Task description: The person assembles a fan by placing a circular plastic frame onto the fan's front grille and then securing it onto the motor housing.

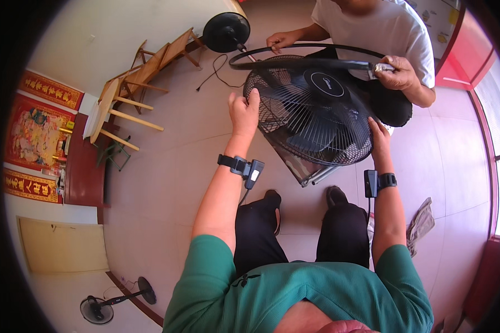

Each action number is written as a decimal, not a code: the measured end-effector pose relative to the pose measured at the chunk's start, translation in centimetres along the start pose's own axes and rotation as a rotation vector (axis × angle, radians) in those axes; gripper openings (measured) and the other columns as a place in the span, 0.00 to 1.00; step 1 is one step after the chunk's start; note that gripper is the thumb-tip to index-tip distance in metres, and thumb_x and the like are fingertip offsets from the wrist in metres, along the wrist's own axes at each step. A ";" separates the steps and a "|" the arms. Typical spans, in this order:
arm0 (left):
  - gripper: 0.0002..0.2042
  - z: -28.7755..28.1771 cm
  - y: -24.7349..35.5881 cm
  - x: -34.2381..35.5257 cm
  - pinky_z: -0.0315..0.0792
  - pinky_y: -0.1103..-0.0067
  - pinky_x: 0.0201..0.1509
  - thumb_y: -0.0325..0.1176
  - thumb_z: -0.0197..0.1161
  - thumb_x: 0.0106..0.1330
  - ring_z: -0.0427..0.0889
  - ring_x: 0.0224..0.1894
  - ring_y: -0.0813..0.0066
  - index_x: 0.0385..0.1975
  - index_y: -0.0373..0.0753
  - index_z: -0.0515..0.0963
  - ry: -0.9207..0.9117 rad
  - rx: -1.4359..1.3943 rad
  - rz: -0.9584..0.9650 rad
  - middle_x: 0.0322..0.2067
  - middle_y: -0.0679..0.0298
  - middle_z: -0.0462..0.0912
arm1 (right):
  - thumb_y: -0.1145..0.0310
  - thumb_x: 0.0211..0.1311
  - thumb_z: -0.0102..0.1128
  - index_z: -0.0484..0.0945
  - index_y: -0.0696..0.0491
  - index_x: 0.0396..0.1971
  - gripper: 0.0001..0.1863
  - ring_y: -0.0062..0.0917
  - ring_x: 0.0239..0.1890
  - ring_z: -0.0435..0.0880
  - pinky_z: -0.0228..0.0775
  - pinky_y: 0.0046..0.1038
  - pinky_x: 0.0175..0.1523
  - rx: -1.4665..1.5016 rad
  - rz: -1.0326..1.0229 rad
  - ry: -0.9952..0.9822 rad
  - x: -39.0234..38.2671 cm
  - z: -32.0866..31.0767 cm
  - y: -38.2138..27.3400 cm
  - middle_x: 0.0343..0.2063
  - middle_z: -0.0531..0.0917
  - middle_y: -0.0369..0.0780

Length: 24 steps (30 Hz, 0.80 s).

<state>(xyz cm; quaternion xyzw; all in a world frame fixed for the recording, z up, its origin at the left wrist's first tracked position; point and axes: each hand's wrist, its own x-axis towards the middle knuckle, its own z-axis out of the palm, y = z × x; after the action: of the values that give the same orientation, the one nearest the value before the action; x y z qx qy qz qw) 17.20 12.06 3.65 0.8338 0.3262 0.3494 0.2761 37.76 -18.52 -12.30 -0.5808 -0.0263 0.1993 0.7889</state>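
A black round fan head (316, 119), with wire guard and dark blades, lies between my hands, tilted over a low stand. My left hand (244, 114) grips the left rim of its guard, thumb along the edge. On the opposite rim my right hand (379, 136) is closed around the guard, its fingers partly hidden. Across the fan, another person holds a black hoop (305, 64) in both hands, just over the guard's far edge. A small pale piece (384, 67) shows at that person's hand on the right.
A pedestal fan base (226, 31) stands behind, near a cord on the floor. Wooden benches (166, 53) and an upturned-looking wooden table (104, 108) line the left wall. A grey cloth (421, 225) lies right; another fan (99, 309) stands lower left.
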 end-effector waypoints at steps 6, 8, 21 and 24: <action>0.27 0.6 0.6 -2.0 0.60 0.66 0.61 0.52 0.62 0.58 0.59 0.63 0.44 0.15 0.27 0.72 0.287 -0.015 0.010 0.42 0.33 0.75 | 0.53 0.57 0.62 0.65 0.71 0.54 0.37 0.26 0.51 0.72 0.61 0.22 0.57 -0.086 -0.020 -0.053 -0.5 0.0 0.2 0.49 0.74 0.46; 0.26 0.6 0.1 -2.3 0.62 0.68 0.61 0.50 0.63 0.58 0.61 0.63 0.47 0.21 0.26 0.74 0.300 -0.003 0.002 0.45 0.33 0.73 | 0.53 0.57 0.62 0.61 0.72 0.56 0.40 0.28 0.54 0.70 0.59 0.22 0.59 -0.129 -0.046 -0.030 -0.2 -0.2 0.8 0.52 0.73 0.48; 0.23 0.6 -1.0 -2.3 0.55 0.71 0.66 0.40 0.44 0.70 0.64 0.61 0.50 0.54 0.24 0.67 0.114 -0.214 -0.105 0.58 0.42 0.65 | 0.46 0.56 0.60 0.65 0.70 0.55 0.42 0.33 0.56 0.70 0.58 0.26 0.60 -0.421 -0.085 0.038 -0.4 1.5 -0.8 0.52 0.73 0.52; 0.23 0.9 -1.3 -3.0 0.54 0.71 0.67 0.40 0.44 0.70 0.60 0.63 0.51 0.54 0.24 0.67 0.095 -0.113 -0.039 0.60 0.42 0.62 | 0.50 0.58 0.60 0.66 0.69 0.54 0.38 0.30 0.52 0.72 0.60 0.25 0.58 -0.250 -0.053 0.052 -1.4 2.1 -1.9 0.49 0.75 0.49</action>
<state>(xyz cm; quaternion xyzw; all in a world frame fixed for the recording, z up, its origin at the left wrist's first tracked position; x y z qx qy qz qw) 15.78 10.53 1.01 0.7928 0.3352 0.4010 0.3136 36.45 -17.53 -9.61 -0.6787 -0.0458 0.1585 0.7156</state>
